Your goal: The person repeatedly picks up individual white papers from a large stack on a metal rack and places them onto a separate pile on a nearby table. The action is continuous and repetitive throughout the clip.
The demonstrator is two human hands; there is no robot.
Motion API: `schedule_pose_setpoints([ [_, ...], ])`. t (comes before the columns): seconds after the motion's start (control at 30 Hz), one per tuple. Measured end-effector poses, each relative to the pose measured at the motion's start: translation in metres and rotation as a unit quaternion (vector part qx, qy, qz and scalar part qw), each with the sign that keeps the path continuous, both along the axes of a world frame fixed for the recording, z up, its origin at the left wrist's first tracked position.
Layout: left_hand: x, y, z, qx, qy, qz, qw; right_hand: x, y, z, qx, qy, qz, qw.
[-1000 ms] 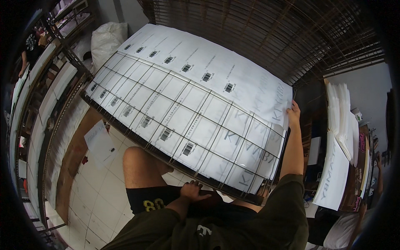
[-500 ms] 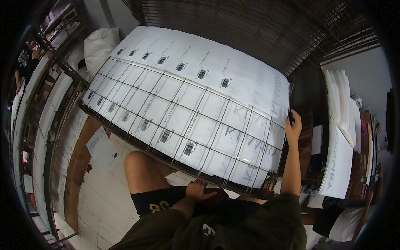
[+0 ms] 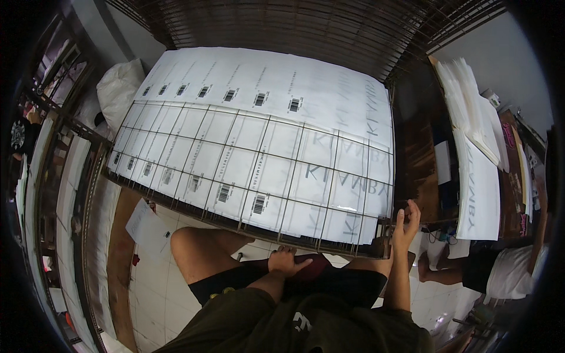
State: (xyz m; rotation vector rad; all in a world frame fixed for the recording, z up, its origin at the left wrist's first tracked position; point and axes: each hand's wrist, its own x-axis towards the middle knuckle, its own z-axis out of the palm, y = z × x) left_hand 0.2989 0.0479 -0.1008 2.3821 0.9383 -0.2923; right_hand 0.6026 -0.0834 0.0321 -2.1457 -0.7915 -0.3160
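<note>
Before me lies a wide wire rack (image 3: 236, 227) with white sheets in rows. The far row of printed sheets (image 3: 247, 76) lies uncovered; wire grid lines cross the near sheets (image 3: 235, 159). The sheets bear small barcodes and grey lettering. My right hand (image 3: 406, 225) is raised beside the rack's near right corner, its fingers apart and holding nothing. Down at my lap, my left hand (image 3: 287, 263) rests with its thumb stretched out, on or beside a dark red surface (image 3: 309, 267). Its other fingers point toward the rack, and nothing shows in them.
Dark wire racks (image 3: 282, 23) rise behind the sheets. To the right stands a stack of white sheets (image 3: 479, 188), with another person's leg (image 3: 444, 273) below it. Shelving (image 3: 88, 176) lines the left side. A loose sheet (image 3: 150, 226) and white sack (image 3: 119, 88) are also at left.
My right hand has come nearer to me, from the rack's right side to its near corner. My left hand stays at my lap. The view has shifted, showing more of the other person.
</note>
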Motion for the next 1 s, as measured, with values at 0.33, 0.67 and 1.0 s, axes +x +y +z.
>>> schedule_pose_setpoints([
  [0.33, -0.002, -0.007, -0.007, 0.046, -0.051, 0.018, 0.997, 0.038, -0.007, 0.143, 0.388, 0.040, 0.062, 0.919],
  [0.67, -0.002, -0.006, -0.008, 0.036, -0.034, 0.006, 0.999, 0.178, -0.100, 0.188, 0.669, 0.205, -0.008, 0.714],
  [1.0, -0.004, -0.003, -0.005, 0.020, -0.020, 0.001, 1.000, 0.198, -0.101, 0.169, 0.749, 0.300, 0.029, 0.590],
])
